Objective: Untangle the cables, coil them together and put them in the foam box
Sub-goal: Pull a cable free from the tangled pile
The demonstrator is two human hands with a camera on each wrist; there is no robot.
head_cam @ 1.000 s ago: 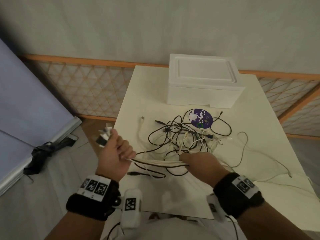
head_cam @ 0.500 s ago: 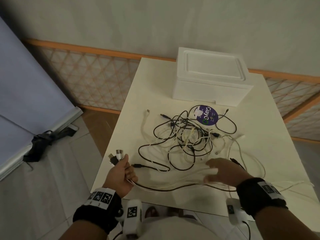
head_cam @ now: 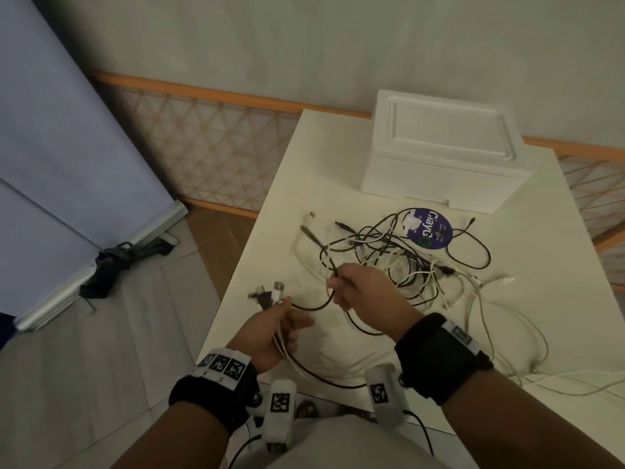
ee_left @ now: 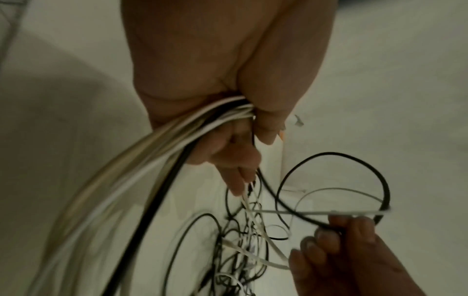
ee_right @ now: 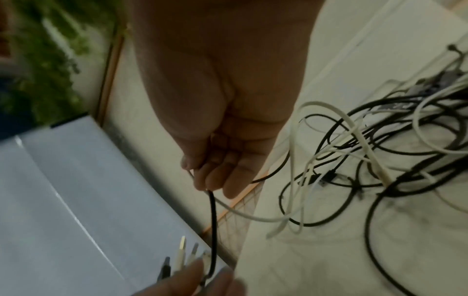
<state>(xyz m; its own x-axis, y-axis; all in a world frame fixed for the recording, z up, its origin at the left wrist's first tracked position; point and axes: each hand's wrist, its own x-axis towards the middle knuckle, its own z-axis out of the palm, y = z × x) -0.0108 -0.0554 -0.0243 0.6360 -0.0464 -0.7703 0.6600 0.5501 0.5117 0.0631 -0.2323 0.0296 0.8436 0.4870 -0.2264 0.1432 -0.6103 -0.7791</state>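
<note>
The left hand (head_cam: 270, 328) is closed round a bundle of gathered cable ends (head_cam: 267, 294), their plugs fanning out just beyond its fingers; the right hand (head_cam: 363, 292) pinches a single black cable (head_cam: 313, 308) between thumb and fingertips, a short sag of it running back to the left grip; past the right hand's knuckles the remaining tangle (head_cam: 402, 255) of black and white leads lies on the table (head_cam: 304, 184), touching a round purple sticker (head_cam: 429, 228) on its far side; well beyond it sits the foam box (head_cam: 443, 154), lid on; these leads look light, limp and smooth-jacketed, so I judge they will slide through fingers but snag at plugs and crossings; best taken near a plug end and drawn out hand over hand, easing loops apart, not yanking
</note>
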